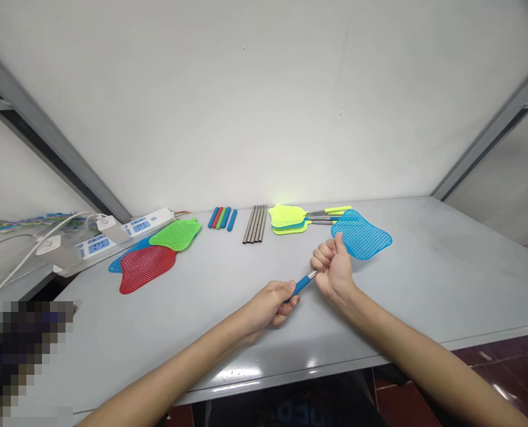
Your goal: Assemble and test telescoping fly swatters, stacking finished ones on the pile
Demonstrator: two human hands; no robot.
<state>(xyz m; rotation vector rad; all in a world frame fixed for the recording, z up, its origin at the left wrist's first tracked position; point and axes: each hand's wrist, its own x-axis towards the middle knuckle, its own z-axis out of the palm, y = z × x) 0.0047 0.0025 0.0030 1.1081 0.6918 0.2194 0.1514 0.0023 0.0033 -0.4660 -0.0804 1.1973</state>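
A blue fly swatter [362, 236] is held in both hands above the front middle of the table, its mesh head pointing up and right. My left hand [276, 301] is closed around its blue handle grip. Further up, my right hand [333, 265] wraps round the metal rod just below the head, thumb raised along it. Most of the rod is hidden by the right fingers. Just behind lie assembled swatters with yellow and blue heads [287, 216], their metal rods and grips pointing right.
Several metal tubes [255, 224] lie side by side, with coloured handle grips [222, 218] left of them. Green [175, 235], red [146, 268] and blue swatter heads overlap near a white power strip [143, 225] with plugs and cables. A wall stands behind the table [424, 284].
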